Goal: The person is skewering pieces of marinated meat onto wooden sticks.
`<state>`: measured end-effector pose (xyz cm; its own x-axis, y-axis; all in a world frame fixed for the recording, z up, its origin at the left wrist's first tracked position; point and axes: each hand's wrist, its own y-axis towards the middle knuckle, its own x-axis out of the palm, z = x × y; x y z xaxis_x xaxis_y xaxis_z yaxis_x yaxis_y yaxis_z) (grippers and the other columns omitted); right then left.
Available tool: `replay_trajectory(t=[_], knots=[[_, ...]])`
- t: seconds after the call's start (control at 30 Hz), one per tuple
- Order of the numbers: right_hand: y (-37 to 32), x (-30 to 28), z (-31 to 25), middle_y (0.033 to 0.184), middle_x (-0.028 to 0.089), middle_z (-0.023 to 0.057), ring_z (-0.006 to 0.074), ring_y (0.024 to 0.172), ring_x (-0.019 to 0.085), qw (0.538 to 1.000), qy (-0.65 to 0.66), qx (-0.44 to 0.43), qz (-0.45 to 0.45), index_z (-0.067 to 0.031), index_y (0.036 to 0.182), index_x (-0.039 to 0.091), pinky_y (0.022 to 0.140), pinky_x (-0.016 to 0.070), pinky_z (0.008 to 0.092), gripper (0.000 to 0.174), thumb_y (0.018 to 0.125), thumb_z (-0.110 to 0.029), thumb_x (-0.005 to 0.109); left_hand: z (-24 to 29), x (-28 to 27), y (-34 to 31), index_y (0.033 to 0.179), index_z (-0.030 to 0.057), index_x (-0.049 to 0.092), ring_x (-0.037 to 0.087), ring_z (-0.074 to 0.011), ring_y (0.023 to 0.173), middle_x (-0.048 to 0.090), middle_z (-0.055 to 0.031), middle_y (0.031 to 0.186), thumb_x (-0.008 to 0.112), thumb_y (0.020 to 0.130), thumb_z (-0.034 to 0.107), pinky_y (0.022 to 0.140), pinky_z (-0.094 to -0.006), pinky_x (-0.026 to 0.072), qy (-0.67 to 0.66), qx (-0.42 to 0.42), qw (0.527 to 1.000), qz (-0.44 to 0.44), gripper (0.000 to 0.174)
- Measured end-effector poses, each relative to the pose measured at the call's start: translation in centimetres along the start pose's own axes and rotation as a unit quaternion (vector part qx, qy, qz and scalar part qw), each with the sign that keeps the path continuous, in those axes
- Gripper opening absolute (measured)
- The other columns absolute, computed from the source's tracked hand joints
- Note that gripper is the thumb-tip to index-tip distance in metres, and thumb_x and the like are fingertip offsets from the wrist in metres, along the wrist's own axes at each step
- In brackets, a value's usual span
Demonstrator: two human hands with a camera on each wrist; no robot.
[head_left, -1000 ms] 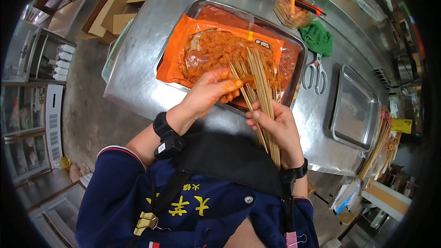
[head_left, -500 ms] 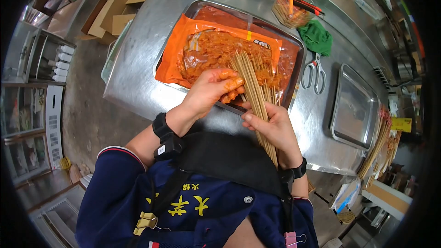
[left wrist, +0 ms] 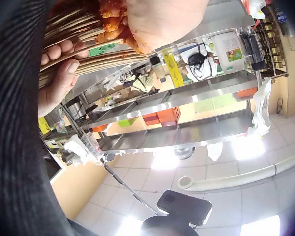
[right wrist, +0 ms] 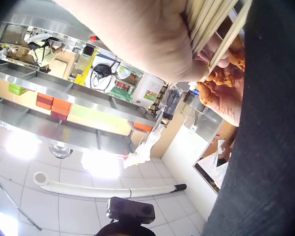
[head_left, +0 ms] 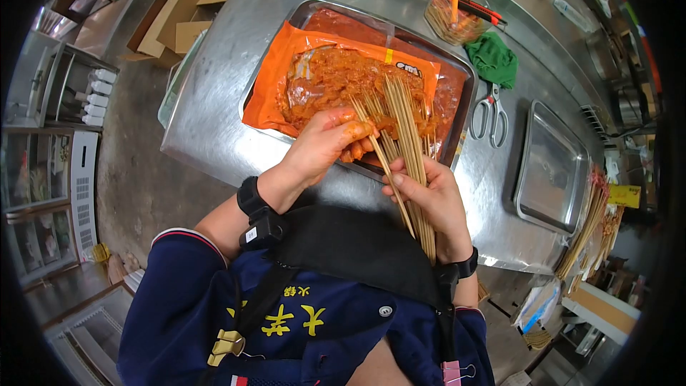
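Observation:
My left hand (head_left: 321, 146) has curled fingers stained with orange-red marinade and pinches pieces of marinated meat (left wrist: 110, 24). My right hand (head_left: 437, 204) grips a bundle of thin bamboo skewers (head_left: 411, 129), which slant up over the tray. One skewer (head_left: 391, 179) stands apart from the bundle, its upper end at the left fingertips and its lower part by the right thumb. Below the hands lies an orange bag (head_left: 268, 100) with a heap of marinated meat (head_left: 329, 78) on it. More skewers lie at the right side of the heap, partly hidden behind the bundle.
The bag lies in a metal tray (head_left: 468, 100) on a steel table (head_left: 214, 93). To the right are scissors (head_left: 489, 118), a green cloth (head_left: 493, 59), a clear tub with pens (head_left: 454, 18) and a second metal tray (head_left: 550, 171). Cardboard boxes (head_left: 179, 21) stand beyond the table's left side.
The bundle swung left toward the left hand, then back right. A single skewer now stands apart from it at the left fingertips. The left hand stays nearly in place.

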<state>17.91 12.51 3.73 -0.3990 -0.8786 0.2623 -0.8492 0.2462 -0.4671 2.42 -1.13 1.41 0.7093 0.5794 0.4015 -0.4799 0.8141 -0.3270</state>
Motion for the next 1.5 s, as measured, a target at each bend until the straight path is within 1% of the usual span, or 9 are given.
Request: replay_trajectory(t=[0.57,0.67,0.7,0.77,1.0,1.1,1.33,1.43,1.5], knots=[[-0.1,0.6,-0.6,0.076,0.06,0.0066,0.0099,0.058,0.058,0.998,-0.057,0.028,-0.015,-0.0025,0.094,0.052,0.053,0.0478,0.0212,0.012,0.086,-0.009,0.057,1.5,-0.9,-0.7,0.102,0.0016,0.061,0.054,-0.0043,0.065,0.063,-0.0012,0.079,0.057,0.087,0.013,0.055,-0.0164,0.0405,0.055,-0.017,0.998,-0.028,0.019],[0.0,0.6,-0.7,0.074,0.06,0.0065,0.0091,0.054,0.056,0.997,-0.069,0.021,-0.006,-0.0024,0.094,0.051,0.05,0.0463,0.0213,0.011,0.086,-0.008,0.057,1.0,-4.6,0.6,0.101,0.0003,0.062,0.057,-0.0084,0.076,0.063,-0.0013,0.089,0.057,0.085,0.007,0.068,-0.0232,0.0465,0.13,0.129,0.983,0.03,0.018],[0.0,0.5,-0.7,0.074,0.06,0.0066,0.009,0.053,0.056,0.998,-0.059,0.02,-0.005,-0.0023,0.093,0.051,0.049,0.0459,0.0213,0.01,0.086,-0.007,0.057,1.0,-5.5,1.0,0.099,0.0001,0.062,0.059,-0.0094,0.076,0.064,-0.0027,0.085,0.054,0.086,0.007,0.068,-0.0243,0.0471,0.253,0.211,0.935,0.128,0.017],[0.0,0.5,-0.4,0.073,0.059,0.0067,0.009,0.053,0.055,0.999,-0.046,0.023,-0.005,-0.0022,0.093,0.051,0.049,0.0456,0.0212,0.01,0.086,-0.006,0.056,2.4,-7.0,1.1,0.098,-0.0005,0.062,0.063,-0.0191,0.074,0.066,-0.011,0.08,0.052,0.085,0.006,0.068,-0.0292,0.0482,0.377,0.159,0.89,0.2,0.018],[0.0,0.3,-0.5,0.075,0.059,0.006,0.0077,0.055,0.055,0.999,-0.031,0.02,-0.005,-0.0018,0.092,0.052,0.051,0.0457,0.0201,0.008,0.086,-0.007,0.055,2.6,-5.6,-0.4,0.095,0.0024,0.064,0.059,-0.028,0.07,0.059,-0.0177,0.076,0.061,0.077,0.01,0.063,-0.0362,0.0461,0.651,0.035,0.745,0.14,0.02],[0.0,0.3,-0.4,0.075,0.058,0.0057,0.0072,0.056,0.055,0.999,-0.031,0.021,-0.009,-0.0016,0.092,0.052,0.051,0.0458,0.0197,0.008,0.086,-0.007,0.055,1.6,-5.4,-1.0,0.091,0.0012,0.063,0.059,-0.0284,0.07,0.058,-0.018,0.074,0.062,0.075,0.01,0.064,-0.0363,0.0463,0.622,0.128,0.75,0.184,0.018],[0.1,0.4,-0.4,0.073,0.059,0.0069,0.0091,0.054,0.055,0.999,-0.042,0.021,-0.003,-0.0019,0.093,0.051,0.049,0.0452,0.0213,0.01,0.086,-0.006,0.056,0.0,-4.4,0.1,0.079,-0.0019,0.058,0.056,-0.0402,0.077,0.057,-0.0219,0.078,0.062,0.072,0.007,0.065,-0.0433,0.0453,0.636,0.14,0.756,0.064,0.012],[0.2,0.4,-0.3,0.073,0.059,0.0069,0.0091,0.053,0.055,0.999,-0.039,0.016,-0.006,-0.0017,0.093,0.051,0.049,0.045,0.0213,0.01,0.086,-0.005,0.056,0.5,-4.5,0.3,0.086,-0.0031,0.059,0.058,-0.0349,0.072,0.057,-0.0207,0.077,0.061,0.072,0.007,0.063,-0.039,0.0464,0.661,0.147,0.735,0.019,0.017],[0.0,0.5,-0.6,0.073,0.059,0.0068,0.0091,0.053,0.055,0.999,-0.048,0.021,0.003,-0.0015,0.093,0.051,0.049,0.0451,0.0215,0.009,0.086,-0.005,0.056,0.7,-5.1,-0.1,0.089,-0.0037,0.06,0.059,-0.0267,0.068,0.059,-0.0149,0.074,0.06,0.075,0.007,0.062,-0.0343,0.0469,0.601,0.119,0.788,0.056,0.017]])
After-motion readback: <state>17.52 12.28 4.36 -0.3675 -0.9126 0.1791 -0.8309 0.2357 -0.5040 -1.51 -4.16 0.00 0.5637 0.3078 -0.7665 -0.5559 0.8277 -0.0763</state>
